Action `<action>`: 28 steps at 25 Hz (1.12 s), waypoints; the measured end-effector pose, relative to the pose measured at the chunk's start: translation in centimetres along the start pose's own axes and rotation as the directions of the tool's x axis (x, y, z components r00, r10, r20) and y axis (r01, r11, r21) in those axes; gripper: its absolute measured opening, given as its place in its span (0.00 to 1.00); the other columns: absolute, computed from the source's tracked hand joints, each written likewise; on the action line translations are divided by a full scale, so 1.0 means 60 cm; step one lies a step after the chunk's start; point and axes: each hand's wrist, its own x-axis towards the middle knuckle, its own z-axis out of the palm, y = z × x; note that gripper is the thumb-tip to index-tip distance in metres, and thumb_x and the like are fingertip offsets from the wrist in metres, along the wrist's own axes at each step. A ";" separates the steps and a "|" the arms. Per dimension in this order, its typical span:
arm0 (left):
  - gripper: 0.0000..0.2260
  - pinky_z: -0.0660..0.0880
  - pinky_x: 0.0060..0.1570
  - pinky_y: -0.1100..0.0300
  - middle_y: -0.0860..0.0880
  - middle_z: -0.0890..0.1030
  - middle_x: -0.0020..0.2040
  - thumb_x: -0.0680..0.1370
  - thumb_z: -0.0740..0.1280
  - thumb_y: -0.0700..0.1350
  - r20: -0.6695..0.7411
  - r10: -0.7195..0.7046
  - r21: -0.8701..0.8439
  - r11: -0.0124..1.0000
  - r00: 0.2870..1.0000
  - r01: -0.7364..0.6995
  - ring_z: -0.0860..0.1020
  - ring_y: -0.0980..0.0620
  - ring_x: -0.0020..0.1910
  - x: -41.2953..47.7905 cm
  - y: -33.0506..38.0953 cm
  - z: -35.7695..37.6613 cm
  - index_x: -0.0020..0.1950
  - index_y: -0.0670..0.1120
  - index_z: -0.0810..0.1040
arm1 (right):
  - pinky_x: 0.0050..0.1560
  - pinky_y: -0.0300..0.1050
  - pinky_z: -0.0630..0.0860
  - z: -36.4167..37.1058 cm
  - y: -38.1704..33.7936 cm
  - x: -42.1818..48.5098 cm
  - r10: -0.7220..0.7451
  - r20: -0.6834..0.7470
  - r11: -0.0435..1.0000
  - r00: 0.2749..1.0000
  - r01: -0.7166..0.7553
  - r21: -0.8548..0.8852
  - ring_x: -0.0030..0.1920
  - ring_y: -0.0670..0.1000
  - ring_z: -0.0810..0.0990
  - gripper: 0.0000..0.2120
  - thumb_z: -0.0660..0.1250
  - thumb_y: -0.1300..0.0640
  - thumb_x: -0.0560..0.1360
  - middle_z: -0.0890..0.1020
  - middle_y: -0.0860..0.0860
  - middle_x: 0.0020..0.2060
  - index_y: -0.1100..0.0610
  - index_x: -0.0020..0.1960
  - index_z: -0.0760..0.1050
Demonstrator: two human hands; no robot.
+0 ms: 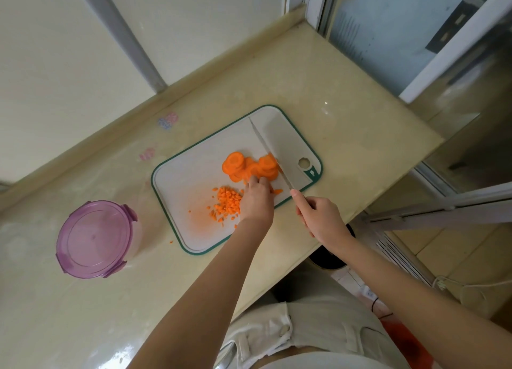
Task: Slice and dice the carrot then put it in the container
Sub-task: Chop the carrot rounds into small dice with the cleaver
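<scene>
A white cutting board [194,174] with a green rim lies on the counter. Round orange carrot slices [243,165] are piled near its middle, and a heap of small carrot dice [227,202] lies closer to me. My left hand [256,199] rests on the board with its fingertips on the near slices. My right hand [318,216] grips the handle of a wide cleaver [279,144], forefinger stretched along its spine. The blade stands on the board just right of the slices. A container with a purple lid [94,238] sits shut at the left.
The beige counter [346,135] ends in a corner at the right, with a window frame [457,49] beyond. A few stray carrot bits [171,241] lie on the counter by the board. A tiled wall runs along the back.
</scene>
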 end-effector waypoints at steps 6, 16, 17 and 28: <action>0.03 0.60 0.41 0.66 0.46 0.71 0.46 0.75 0.67 0.37 -0.250 -0.150 -0.405 0.914 0.957 0.038 0.72 0.48 0.44 -0.046 -0.064 -0.047 0.47 0.38 0.76 | 0.26 0.41 0.64 0.002 -0.020 -0.016 0.053 0.085 0.995 0.995 -0.060 0.084 0.23 0.47 0.65 0.25 0.57 0.41 0.79 0.67 0.51 0.23 0.60 0.33 0.68; 0.03 0.65 0.42 0.65 0.42 0.75 0.46 0.75 0.67 0.39 -0.519 -0.558 -0.583 0.785 0.648 0.209 0.72 0.49 0.43 -0.097 -0.181 -0.121 0.46 0.40 0.75 | 0.22 0.38 0.58 0.130 -0.060 -0.056 0.122 0.484 0.981 0.867 -0.178 0.071 0.21 0.47 0.60 0.24 0.56 0.41 0.80 0.63 0.47 0.21 0.57 0.33 0.64; 0.03 0.64 0.42 0.66 0.43 0.75 0.46 0.75 0.67 0.39 -0.514 -0.571 -0.593 0.776 0.640 0.216 0.72 0.49 0.43 -0.100 -0.185 -0.121 0.47 0.40 0.75 | 0.22 0.37 0.58 0.144 -0.062 -0.057 0.130 0.492 0.982 0.861 -0.182 0.058 0.21 0.47 0.60 0.24 0.56 0.41 0.80 0.63 0.47 0.21 0.56 0.32 0.63; 0.04 0.62 0.38 0.70 0.43 0.75 0.45 0.75 0.68 0.38 -0.464 -0.575 -0.615 0.756 0.673 0.222 0.71 0.51 0.41 -0.115 -0.188 -0.090 0.45 0.41 0.74 | 0.24 0.40 0.59 0.140 -0.058 -0.020 0.121 0.499 0.989 0.858 -0.148 0.015 0.22 0.48 0.61 0.24 0.55 0.40 0.80 0.63 0.49 0.24 0.57 0.35 0.64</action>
